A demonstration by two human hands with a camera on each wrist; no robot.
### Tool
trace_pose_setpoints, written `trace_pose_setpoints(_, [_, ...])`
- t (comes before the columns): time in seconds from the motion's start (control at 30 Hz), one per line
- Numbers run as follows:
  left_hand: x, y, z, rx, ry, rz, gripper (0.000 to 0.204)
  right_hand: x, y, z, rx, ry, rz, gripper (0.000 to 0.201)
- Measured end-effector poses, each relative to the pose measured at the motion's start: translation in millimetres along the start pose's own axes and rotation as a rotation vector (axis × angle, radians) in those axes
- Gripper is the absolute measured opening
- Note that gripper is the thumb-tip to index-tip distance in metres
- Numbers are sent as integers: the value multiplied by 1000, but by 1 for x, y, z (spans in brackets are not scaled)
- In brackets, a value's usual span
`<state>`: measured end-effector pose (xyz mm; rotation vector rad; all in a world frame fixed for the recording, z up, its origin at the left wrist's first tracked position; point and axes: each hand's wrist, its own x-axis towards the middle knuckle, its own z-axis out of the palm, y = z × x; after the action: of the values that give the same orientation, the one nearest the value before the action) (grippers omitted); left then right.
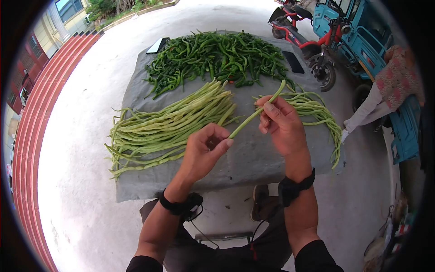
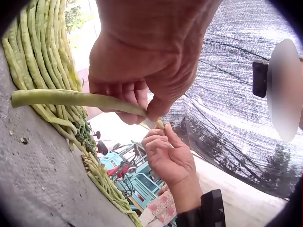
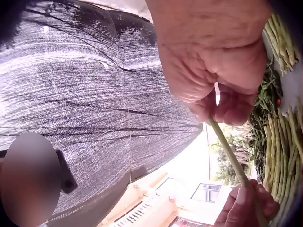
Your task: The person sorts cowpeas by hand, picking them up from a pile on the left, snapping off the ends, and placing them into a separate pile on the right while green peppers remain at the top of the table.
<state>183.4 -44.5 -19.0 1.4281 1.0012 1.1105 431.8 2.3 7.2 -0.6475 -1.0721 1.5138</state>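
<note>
Both hands hold one long green bean above the grey cloth, in the head view. The left hand pinches its lower left end between thumb and fingers. Near its upper right end, the right hand grips it with thumb and curled fingers. To the left lies a large bundle of long beans; a smaller bunch lies to the right. In the left wrist view the bean runs across under the left hand. The right wrist view shows the bean slanting between both hands.
A heap of green peppers covers the far part of the cloth, with a phone at its right and another phone at its left. Beyond stand a red scooter and a blue vehicle; a person's sleeve is at right.
</note>
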Motion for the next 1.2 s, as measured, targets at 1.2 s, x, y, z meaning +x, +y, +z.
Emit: trace_pose_setpoints(1.2, [6, 5, 2, 591, 356, 419, 10, -4, -21, -29, -16, 84, -174, 19])
